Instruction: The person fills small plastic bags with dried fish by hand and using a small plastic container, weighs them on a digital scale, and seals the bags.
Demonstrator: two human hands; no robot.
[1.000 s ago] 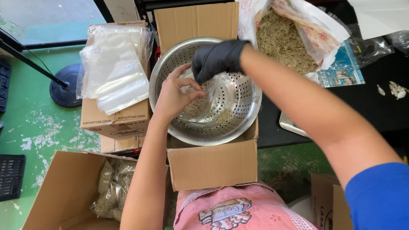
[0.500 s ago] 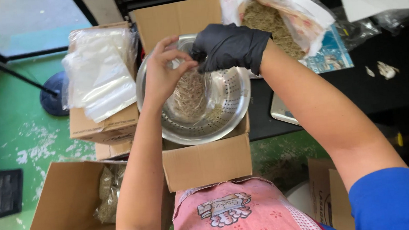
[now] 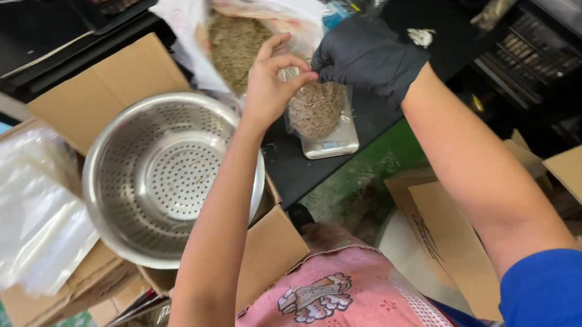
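Clear plastic bag of tan dried strands (image 3: 314,107) sits on a small silver scale (image 3: 330,140) near the black desk (image 3: 396,108) edge. Bare left hand (image 3: 268,83) and black-gloved right hand (image 3: 366,59) each pinch its top in a closed grip. Perforated steel colander (image 3: 162,176) rests on cardboard boxes (image 3: 263,254), crowding the left; a large open sack (image 3: 234,38) stands just behind.

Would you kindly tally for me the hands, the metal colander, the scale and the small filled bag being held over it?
Bare hands: 1, the left hand
Gloved hands: 1, the right hand in a black glove
Metal colanders: 1, the colander
Scales: 1, the scale
Small filled clear bags: 1, the small bag
Total: 5
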